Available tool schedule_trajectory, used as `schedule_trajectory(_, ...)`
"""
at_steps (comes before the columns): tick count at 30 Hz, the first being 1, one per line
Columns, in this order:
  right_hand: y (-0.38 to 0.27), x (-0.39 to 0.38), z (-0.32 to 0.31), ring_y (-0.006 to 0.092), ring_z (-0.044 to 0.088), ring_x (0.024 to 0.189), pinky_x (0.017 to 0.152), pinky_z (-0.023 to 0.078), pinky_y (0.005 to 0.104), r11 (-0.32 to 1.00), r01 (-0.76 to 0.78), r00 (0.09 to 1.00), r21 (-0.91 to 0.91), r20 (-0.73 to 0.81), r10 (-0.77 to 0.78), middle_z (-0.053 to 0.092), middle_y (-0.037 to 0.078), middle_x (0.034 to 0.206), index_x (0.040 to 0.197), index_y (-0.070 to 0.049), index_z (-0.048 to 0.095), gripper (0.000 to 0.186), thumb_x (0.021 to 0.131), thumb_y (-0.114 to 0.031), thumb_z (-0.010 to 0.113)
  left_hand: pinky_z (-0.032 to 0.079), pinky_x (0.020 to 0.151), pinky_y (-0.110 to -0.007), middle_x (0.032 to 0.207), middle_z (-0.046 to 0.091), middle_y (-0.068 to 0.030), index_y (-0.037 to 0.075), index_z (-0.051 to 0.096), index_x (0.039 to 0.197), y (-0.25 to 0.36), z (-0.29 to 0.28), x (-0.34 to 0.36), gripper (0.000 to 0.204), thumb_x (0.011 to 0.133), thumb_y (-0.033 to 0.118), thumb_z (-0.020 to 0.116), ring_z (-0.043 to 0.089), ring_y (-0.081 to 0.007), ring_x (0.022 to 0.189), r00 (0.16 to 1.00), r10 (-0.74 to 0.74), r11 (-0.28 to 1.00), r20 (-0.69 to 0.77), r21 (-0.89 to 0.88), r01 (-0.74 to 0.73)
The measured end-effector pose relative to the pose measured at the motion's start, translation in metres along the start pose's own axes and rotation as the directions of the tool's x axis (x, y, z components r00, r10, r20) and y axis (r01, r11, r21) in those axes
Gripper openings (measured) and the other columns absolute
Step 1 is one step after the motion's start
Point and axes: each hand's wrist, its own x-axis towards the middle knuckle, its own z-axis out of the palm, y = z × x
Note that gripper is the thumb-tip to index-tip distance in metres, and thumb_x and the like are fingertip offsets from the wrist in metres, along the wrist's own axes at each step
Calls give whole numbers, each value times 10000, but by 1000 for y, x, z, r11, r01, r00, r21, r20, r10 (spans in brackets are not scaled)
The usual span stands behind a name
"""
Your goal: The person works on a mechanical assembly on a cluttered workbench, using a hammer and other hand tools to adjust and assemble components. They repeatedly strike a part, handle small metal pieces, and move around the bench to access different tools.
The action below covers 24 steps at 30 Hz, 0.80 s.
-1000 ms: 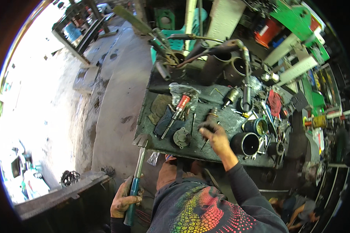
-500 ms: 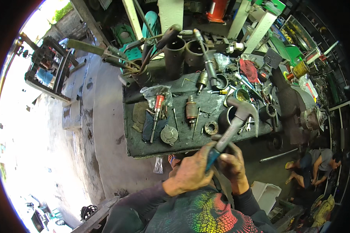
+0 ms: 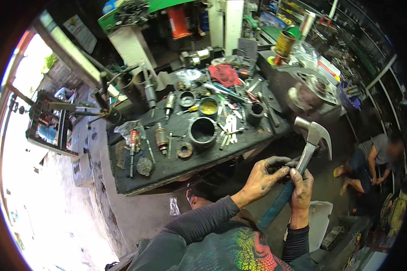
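Observation:
A claw hammer [image 3: 306, 153] with a steel shaft and teal grip is upright in my right hand [image 3: 300, 196], whose fingers wrap round it, its head above them. My left hand [image 3: 264, 176] is closed in a pinch just left of the shaft; what it holds, if anything, is dark and unclear. Beyond my hands, the dark workbench [image 3: 165, 180] carries a large steel cylinder [image 3: 202, 141], a ring [image 3: 184, 151], an armature [image 3: 161, 137], a red-handled tool [image 3: 133, 140], a round cover [image 3: 144, 166] and several wrenches [image 3: 232, 129].
Upright tubes [image 3: 131, 83] hold tools at the bench's back left, near a red rag [image 3: 224, 74]. A heavy housing [image 3: 305, 97] stands at the right. A co-worker [image 3: 371, 162] crouches at far right by a white container [image 3: 321, 223]. A metal frame [image 3: 49, 126] stands outside left.
The hammer has gone from my left hand at lower left into my right hand at the right. Both hands have moved right and up since half a second ago, and my view has shifted.

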Motion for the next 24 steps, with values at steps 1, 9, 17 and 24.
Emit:
schedule_trajectory(1, -2, -1, -21, 132, 621, 908, 847, 508, 293, 999, -16, 999, -44, -32, 15, 672, 81, 1016, 1153, 37, 649, 300, 954, -185, 683, 528, 804, -274, 1059, 716, -60, -33, 669, 1230, -8, 16, 6, 366, 965, 217, 707, 634, -113, 912, 1000, 13, 999, -12, 45, -13)
schedule_trajectory(9, -20, 33, -103, 296, 614, 1179, 1019, 456, 358, 880, 163, 986, -447, 117, -123, 634, 219, 1260, 1311, 82, 591, 505, 878, -136, 731, 529, 699, -307, 932, 747, -131, -56, 713, 1098, -32, 86, 71, 311, 972, 226, 673, 687, -166, 782, 988, 16, 948, -153, 316, 33)
schedule_trajectory(17, -50, 52, -120, 184, 661, 805, 748, 529, 322, 961, -48, 998, -274, -44, 37, 696, 125, 937, 1279, 76, 603, 526, 845, -167, 773, 573, 782, -322, 1092, 697, -182, -14, 595, 1078, 39, 66, 101, 112, 1027, 56, 525, 730, -235, 833, 956, 289, 910, -43, 323, -261)
schedule_trajectory(24, -113, 70, -157, 153, 567, 553, 485, 466, 295, 978, 68, 960, 197, -278, -11, 609, 93, 736, 1321, 92, 494, 663, 859, -267, 804, 563, 710, -281, 958, 694, -120, -53, 635, 1176, 168, 5, 224, 306, 993, 191, 654, 670, -159, 764, 912, 400, 856, -86, 390, -339)
